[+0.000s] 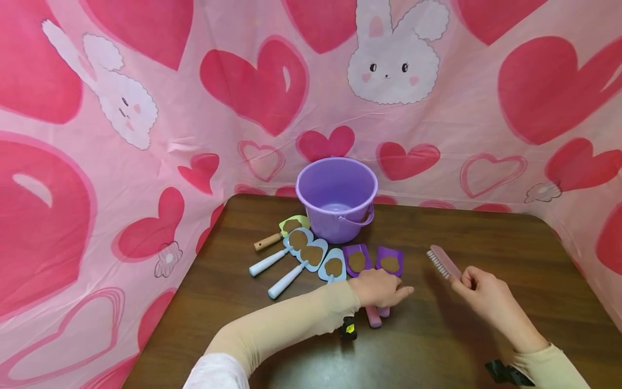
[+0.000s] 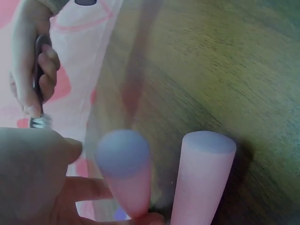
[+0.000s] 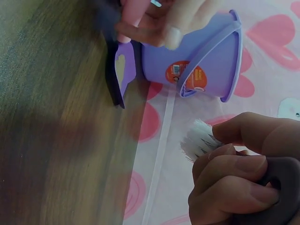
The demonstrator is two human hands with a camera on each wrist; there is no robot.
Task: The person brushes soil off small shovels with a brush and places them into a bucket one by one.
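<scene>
My right hand (image 1: pixel 493 300) holds a small pink brush (image 1: pixel 447 260) with white bristles, raised over the right side of the table. In the right wrist view its fingers curl round the looped handle (image 3: pixel 276 201), and the bristles (image 3: pixel 199 140) stick out beyond the thumb. Over two purple-bladed toy shovels lies my left hand (image 1: pixel 381 289), thumb stretched to the right. Both blades, the left (image 1: pixel 357 260) and the right (image 1: pixel 390 263), bear brown patches. The left wrist view shows straight-looking fingers against one pink handle (image 2: pixel 129 164), with a second handle (image 2: pixel 202 180) beside it.
A purple bucket (image 1: pixel 335 219) stands at the back of the brown table (image 1: pixel 466 346). Left of the purple blades lie several light-blue toy shovels (image 1: pixel 284 282) and a green one (image 1: pixel 267 242) with a wooden handle. A pink heart-patterned cloth (image 1: pixel 252 108) hangs behind.
</scene>
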